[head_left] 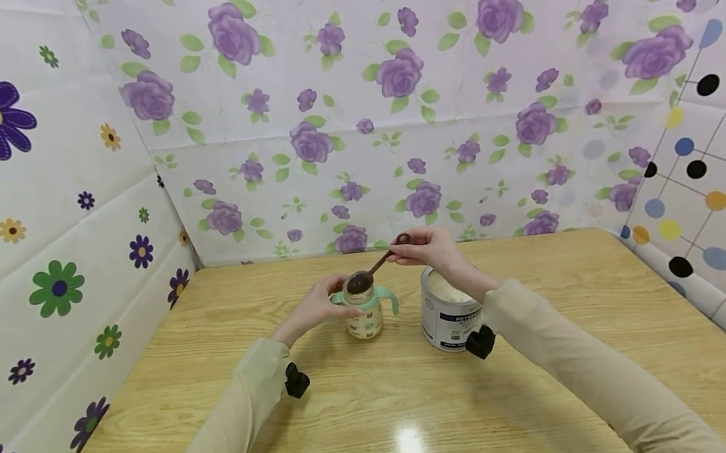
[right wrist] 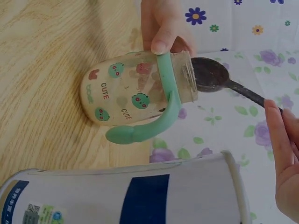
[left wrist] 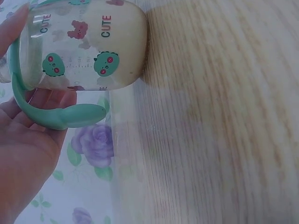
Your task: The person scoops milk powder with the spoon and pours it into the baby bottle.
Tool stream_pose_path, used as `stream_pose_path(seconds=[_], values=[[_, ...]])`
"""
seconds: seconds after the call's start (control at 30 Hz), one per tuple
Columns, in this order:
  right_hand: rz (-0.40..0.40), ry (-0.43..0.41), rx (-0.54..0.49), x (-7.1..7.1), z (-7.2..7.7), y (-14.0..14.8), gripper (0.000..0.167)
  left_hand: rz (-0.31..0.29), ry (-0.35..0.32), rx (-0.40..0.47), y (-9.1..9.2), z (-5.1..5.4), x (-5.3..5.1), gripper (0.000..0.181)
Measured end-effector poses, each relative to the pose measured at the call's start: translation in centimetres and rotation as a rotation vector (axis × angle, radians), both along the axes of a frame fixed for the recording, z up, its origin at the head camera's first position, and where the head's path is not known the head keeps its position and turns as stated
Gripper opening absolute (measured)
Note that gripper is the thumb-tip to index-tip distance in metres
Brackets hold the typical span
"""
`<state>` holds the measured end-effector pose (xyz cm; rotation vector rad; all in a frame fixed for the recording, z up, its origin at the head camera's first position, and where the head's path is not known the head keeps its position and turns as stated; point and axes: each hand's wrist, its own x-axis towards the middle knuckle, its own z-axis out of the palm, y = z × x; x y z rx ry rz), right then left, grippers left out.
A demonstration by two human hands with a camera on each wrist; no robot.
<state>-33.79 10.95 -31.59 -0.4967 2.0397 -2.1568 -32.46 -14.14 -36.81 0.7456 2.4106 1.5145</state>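
And here's the bottle, standing on the wooden table, left hand wrapped round its neck at the green collar! Up at its mouth comes the dark spoon, bowl right over the opening, handle pinched in the right hand's fingers, above and to the right of the bottle.

Now the room around it: the table's back edge runs behind the bottle, flowered cloth rising beyond. Wood stretches broadly in front of the bottle and off to its left, as far as the daisy-patterned cloth. Tighter on the right! The big tin stands near the bottle, only a strip of tabletop between, and the green handle pokes into that gap.

What can't we see? The left fingers behind the bottle are partly hidden. The right forearm and a black wrist block cover part of the tin, which the right wrist view cuts off. The left wrist view crops the bottle's upper side. Whether spoon touches rim, or carries anything, is hard to tell.
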Motion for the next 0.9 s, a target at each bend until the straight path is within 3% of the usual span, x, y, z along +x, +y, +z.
stream_pose_path(seconds=[0.17, 0.4, 0.53, 0.77, 0.9], values=[[-0.093, -0.037, -0.075, -0.1, -0.1, 0.0, 0.024, -0.025, 0.004, -0.004, 0.0, 0.0, 0.0, 0.057], [-0.122, -0.066, -0.246, 0.0, 0.1, 1.1, 0.025, -0.050, 0.043, -0.005, 0.1, 0.2, 0.1, 0.059], [-0.123, -0.038, -0.313, 0.2, 0.5, 2.8, 0.025, -0.062, 0.067, -0.024, 0.1, 0.3, 0.2, 0.065], [-0.148, 0.052, -0.310, 0.7, 1.7, 5.9, 0.008, -0.054, 0.111, 0.045, 0.0, 1.4, -0.2, 0.071], [-0.176, 0.062, -0.266, 0.7, 1.9, 7.4, 0.015, -0.048, 0.153, 0.059, 0.4, 2.3, -0.4, 0.071]])
